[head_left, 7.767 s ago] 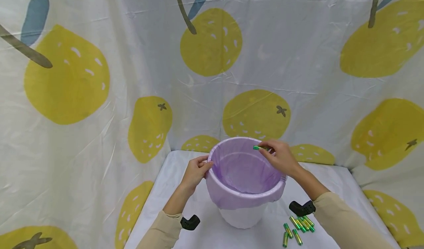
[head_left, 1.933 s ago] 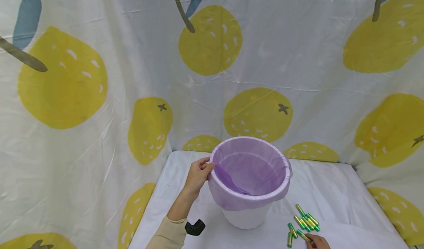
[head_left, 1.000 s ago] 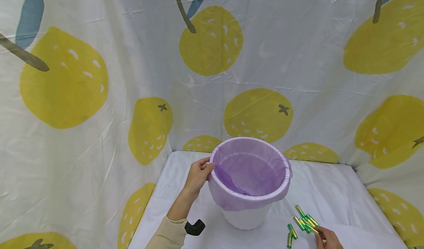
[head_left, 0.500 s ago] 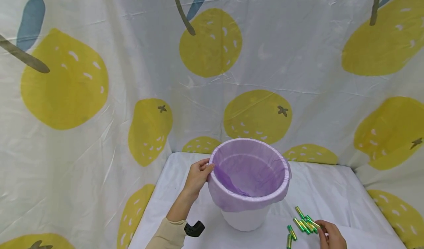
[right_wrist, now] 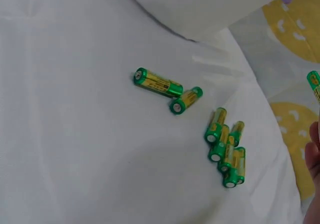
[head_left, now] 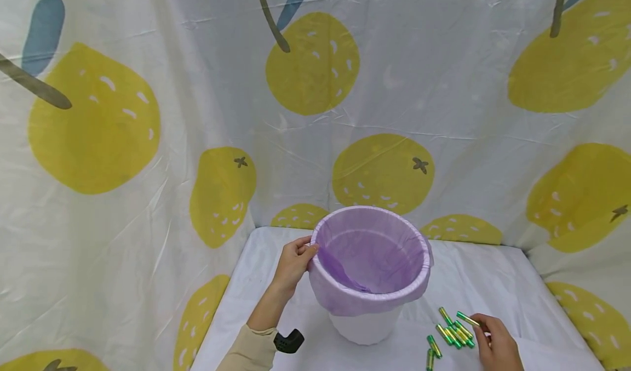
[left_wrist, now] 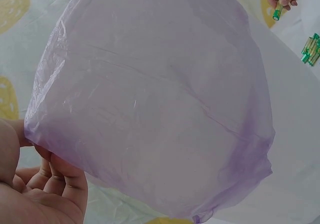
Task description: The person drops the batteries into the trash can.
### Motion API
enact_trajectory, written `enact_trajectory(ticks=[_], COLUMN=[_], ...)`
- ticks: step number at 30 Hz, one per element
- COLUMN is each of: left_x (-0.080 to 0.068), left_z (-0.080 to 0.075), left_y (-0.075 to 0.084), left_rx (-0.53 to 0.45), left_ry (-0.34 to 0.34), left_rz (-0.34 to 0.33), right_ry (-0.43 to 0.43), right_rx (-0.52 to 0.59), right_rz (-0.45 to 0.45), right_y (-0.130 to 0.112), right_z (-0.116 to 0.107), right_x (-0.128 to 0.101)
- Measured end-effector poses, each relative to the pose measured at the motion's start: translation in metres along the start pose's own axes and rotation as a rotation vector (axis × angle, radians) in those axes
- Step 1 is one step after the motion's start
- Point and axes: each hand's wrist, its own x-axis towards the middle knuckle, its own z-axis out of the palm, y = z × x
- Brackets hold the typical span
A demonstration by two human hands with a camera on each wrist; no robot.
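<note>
Purple liner (head_left: 370,250) covers the white bin (head_left: 362,324) in the head view; the left hand (head_left: 294,261) grips its rim, while the right hand (head_left: 495,341) pinches a green battery (head_left: 467,319) just above the loose batteries (head_left: 451,335) on the white cloth (head_left: 493,283)

Left wrist view: fingers (left_wrist: 62,181) curl under the liner's edge (left_wrist: 150,109)

Right wrist view: batteries (right_wrist: 226,145) lie clustered, two apart (right_wrist: 167,90); the held one (right_wrist: 314,84) sits at the frame edge
</note>
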Motion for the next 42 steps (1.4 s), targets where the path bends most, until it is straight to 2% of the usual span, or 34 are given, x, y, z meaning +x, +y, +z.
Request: enact_trajectory(ticks=[10, 18, 25, 35, 42], left_x=[-0.002, -0.002, -0.002, -0.001, -0.001], left_z=[0.000, 0.000, -0.001, 0.000, 0.000], left_y=[0.001, 0.002, 0.001, 0.002, 0.000], left_rx=[-0.008, -0.011, -0.019, -0.024, -0.035], left_ry=[-0.010, -0.009, -0.018, -0.011, -0.009], left_rz=[0.003, 0.004, 0.002, 0.016, 0.020], right_ry=[-0.027, -0.093, -0.062, -0.089, -0.067], right_rx=[0.029, 0.067, 0.162, 0.240, 0.298], right_rz=[-0.018, 0.030, -0.038, -0.051, -0.089], right_y=[-0.009, -0.021, -0.028, -0.042, -0.058], right_z=[-0.014, -0.022, -0.029, -0.052, -0.063], right_x=[0.016, 0.028, 0.042, 0.073, 0.100])
